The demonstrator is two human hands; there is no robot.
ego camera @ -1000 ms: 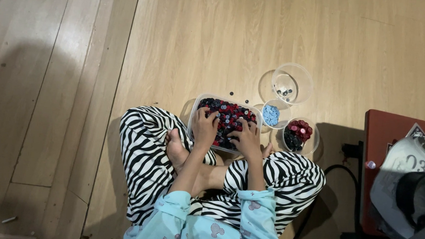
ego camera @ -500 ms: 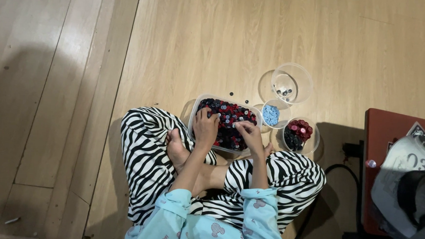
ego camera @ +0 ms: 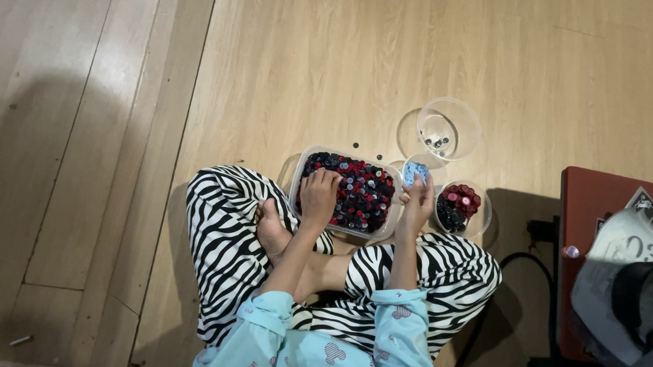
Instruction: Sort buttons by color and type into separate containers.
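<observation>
Just below the middle of the frame, a person sits cross-legged on the pale wooden plank floor (ego camera: 287, 66) in zebra-striped trousers. In front of the knees lies the clear rectangular plastic tub (ego camera: 302, 168) heaped with small red, dark blue and black round buttons (ego camera: 359, 192).

The left hand (ego camera: 319, 196) rests palm down on the left end of that heap, fingers curled into the pieces; whether it pinches any cannot be told. The right hand (ego camera: 418, 201) is lifted at the tub's right edge, fingers bunched just under the small round clear cup of light blue buttons (ego camera: 416, 170); anything between the fingertips is too small to see.

To the right sits a round clear bowl of red and dark buttons (ego camera: 459, 207), and above it, toward the upper right, a nearly bare round clear bowl (ego camera: 450, 128) with a few dark pieces.

The likeliest slip, as I judge it, is the right wrist knocking the light cup, which stands touching the tub and is closely hemmed by both bowls. The heap stands level with the tub's rim, so a raking left hand could push pieces over; a few loose dark buttons (ego camera: 356, 145) already lie on the floor just above the tub.
</observation>
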